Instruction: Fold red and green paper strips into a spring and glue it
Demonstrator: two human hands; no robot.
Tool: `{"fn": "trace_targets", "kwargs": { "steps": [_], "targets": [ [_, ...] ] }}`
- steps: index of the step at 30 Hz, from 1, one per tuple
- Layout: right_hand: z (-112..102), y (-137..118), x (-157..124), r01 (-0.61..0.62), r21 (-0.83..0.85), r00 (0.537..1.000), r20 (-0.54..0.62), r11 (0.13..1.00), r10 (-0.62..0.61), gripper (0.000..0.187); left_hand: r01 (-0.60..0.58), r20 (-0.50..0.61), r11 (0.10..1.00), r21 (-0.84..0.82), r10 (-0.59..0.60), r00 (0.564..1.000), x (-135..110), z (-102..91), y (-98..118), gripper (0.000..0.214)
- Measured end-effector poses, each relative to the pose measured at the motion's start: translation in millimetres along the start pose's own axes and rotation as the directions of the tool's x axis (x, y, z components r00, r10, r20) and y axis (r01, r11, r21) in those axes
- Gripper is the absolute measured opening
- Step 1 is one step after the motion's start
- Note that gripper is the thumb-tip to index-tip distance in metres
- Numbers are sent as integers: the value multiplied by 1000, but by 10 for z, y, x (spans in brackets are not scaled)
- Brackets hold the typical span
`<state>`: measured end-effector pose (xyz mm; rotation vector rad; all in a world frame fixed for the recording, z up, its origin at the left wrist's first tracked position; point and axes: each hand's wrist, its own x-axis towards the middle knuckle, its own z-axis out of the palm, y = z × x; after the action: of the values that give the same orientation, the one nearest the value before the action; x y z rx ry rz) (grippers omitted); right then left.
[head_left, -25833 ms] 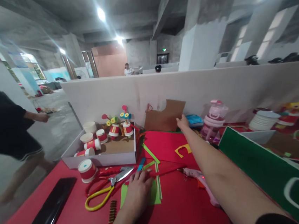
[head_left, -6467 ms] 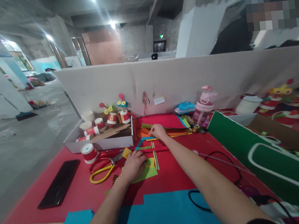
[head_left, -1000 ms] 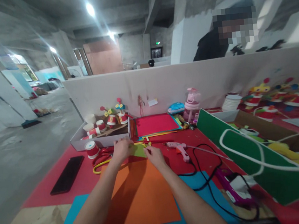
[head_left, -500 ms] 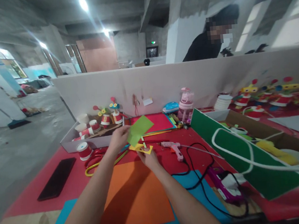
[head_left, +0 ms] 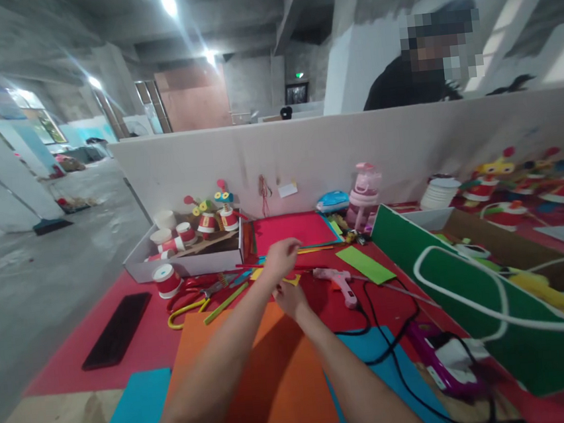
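Note:
My left hand [head_left: 282, 258] is raised over the middle of the table with its fingers pointing right, slightly blurred and with no paper visible in it. Just below it, my right hand [head_left: 291, 297] has curled fingers at a cut yellow paper piece [head_left: 293, 281], mostly hidden behind the left hand and wrist. A light green paper piece [head_left: 367, 265] lies to the right, beside the pink glue gun [head_left: 337, 284]. An orange sheet [head_left: 258, 373] lies under my forearms.
Scissors with yellow handles [head_left: 188, 311], a red-handled tool and a green strip [head_left: 226, 303] lie left, near a black phone [head_left: 117, 330]. A white box [head_left: 187, 266] holds paper cups and figures. Black cables and a purple power strip [head_left: 443, 360] lie right, beside a green-sided box [head_left: 470, 300].
The green paper has left my left hand and now lies on the table at the right. My left hand has moved right, over the right hand. The view has shifted slightly.

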<state>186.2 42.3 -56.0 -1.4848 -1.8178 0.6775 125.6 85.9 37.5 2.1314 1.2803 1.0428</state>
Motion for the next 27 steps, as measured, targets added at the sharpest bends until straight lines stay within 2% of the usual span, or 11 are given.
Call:
{"fn": "trace_targets", "kwargs": {
  "steps": [3, 5, 8, 10, 12, 15, 18, 21, 24, 26, 27],
  "targets": [
    [-55, -26, 6, 53, -84, 998, -26, 995, -56, 27, -1, 24, 994, 111, -2, 1000, -337, -455, -323, 40],
    [-72, -55, -7, 59, -92, 997, -49, 994, -64, 28, -92, 109, 980, 176, 74, 991, -559, -624, -489, 57],
    [-52, -112, -45, 57, -109, 998, -33, 992, -61, 26, -127, 105, 944, 304, 100, 989, -788, -634, -617, 69],
    [-37, -145, -68, 79, -109, 996, -23, 991, -82, 25, -94, 55, 922, 376, 79, 995, -847, -556, -651, 58],
    [-49, -163, -79, 122, -100, 992, -17, 987, -125, 23, -61, -3, 920, 388, 67, 998, -848, -487, -683, 36],
    [-126, -156, -66, 144, -162, 980, -113, 976, -163, 17, -12, -149, 955, 296, 58, 987, -821, -472, -753, 20],
    [-210, -132, -43, 0, -307, 960, -266, 952, -86, 15, 74, -321, 995, 62, -51, 946, -829, -540, -823, 21],
    [-236, -123, -36, -117, -425, 971, -237, 898, 14, 29, 148, -410, 980, -135, -191, 892, -876, -624, -849, 25],
    [-219, -130, -43, -132, -484, 983, -173, 865, 53, 15, 189, -482, 965, -180, -254, 838, -910, -671, -858, 25],
    [-207, -126, -45, -137, -482, 984, -167, 865, 63, 6, 198, -484, 957, -212, -279, 829, -910, -676, -885, 25],
    [-203, -118, -43, -137, -468, 984, -169, 873, 64, 4, 194, -461, 953, -234, -284, 841, -905, -672, -908, 26]
  ]
}}
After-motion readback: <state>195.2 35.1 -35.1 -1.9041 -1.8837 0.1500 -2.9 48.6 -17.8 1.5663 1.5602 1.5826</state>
